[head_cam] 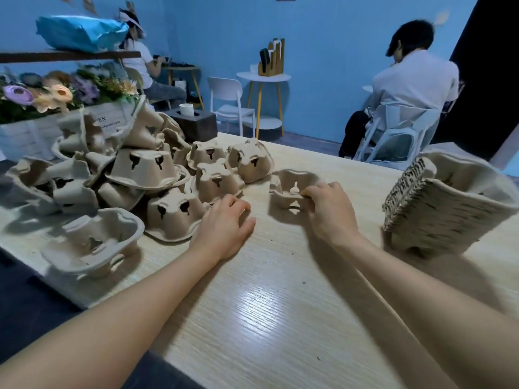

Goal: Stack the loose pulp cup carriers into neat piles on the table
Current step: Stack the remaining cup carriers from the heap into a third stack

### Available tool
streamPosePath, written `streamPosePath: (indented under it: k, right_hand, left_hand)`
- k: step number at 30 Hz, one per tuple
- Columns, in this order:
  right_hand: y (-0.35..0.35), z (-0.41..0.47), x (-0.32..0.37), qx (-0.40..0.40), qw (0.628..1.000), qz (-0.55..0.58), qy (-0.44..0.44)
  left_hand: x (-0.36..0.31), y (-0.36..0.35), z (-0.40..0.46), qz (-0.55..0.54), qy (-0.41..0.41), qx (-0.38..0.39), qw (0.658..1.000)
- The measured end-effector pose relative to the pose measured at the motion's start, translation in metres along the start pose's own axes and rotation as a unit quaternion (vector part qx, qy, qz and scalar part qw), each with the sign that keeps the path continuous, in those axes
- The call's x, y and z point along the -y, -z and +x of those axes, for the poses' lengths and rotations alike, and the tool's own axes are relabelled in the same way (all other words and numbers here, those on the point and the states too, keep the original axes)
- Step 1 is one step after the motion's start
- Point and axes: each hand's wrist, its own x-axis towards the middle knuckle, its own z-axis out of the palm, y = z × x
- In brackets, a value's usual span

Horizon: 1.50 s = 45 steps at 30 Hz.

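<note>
The right hand [327, 209] pinches the near rim of a single pulp carrier [292, 192], fingers curled over the edge and thumb apparently underneath, so the grip is narrow and closed on the thin wall of that piece. The carrier sits open side up on the table [266, 304], apart from the others, between the loose heap and the finished stack. The left hand [224, 223] rests on the tabletop with its fingers loosely curled and holding nothing, just beside an upturned carrier [172, 214] at the near edge of the heap. That heap of carriers [118, 169] sprawls across the left of the table, pieces lying upside down, on their sides and tilted against each other, with one more carrier [92, 245] open side up at the near left. To the right a tall nested stack [446, 203] lies tipped on its side. The step in hand looks like moving one carrier from the jumble towards a pile. The next move likely calls for turning it to match the stack's orientation and seating it squarely, while the idle left hand is well placed to take the upturned piece beside it. Most of the carriers remain unsorted.
</note>
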Motion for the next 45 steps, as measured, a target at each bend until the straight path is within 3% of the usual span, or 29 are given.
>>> streamPosePath:
  k: [12,21,25,29,33,36,45]
  right_hand:
    - [0.045,-0.092,0.032,0.041,0.999,0.026,-0.007]
    - [0.053,-0.098,0.042,0.053,0.997,0.048,-0.016]
    - [0.056,-0.082,0.036,0.003,0.993,0.074,-0.09]
    - [0.051,-0.069,0.024,0.008,0.983,0.086,-0.161]
    - [0.044,-0.066,0.02,0.036,0.975,0.098,-0.195]
    - [0.043,-0.064,0.02,0.048,0.969,0.126,-0.209]
    - [0.043,-0.059,0.019,0.046,0.962,0.134,-0.233]
  left_hand:
    - [-0.003,0.002,-0.003,0.015,-0.002,0.013,1.0]
    - [-0.004,0.007,-0.003,0.004,-0.004,0.033,0.999]
    - [-0.006,0.019,0.007,-0.037,-0.009,-0.036,0.999]
    - [0.0,0.041,0.034,-0.009,0.029,-0.107,0.994]
    - [0.017,0.044,0.058,0.04,0.104,-0.032,0.993]
    - [0.025,0.044,0.071,0.064,0.116,0.036,0.99]
    - [0.021,0.056,0.083,0.113,0.105,0.063,0.986]
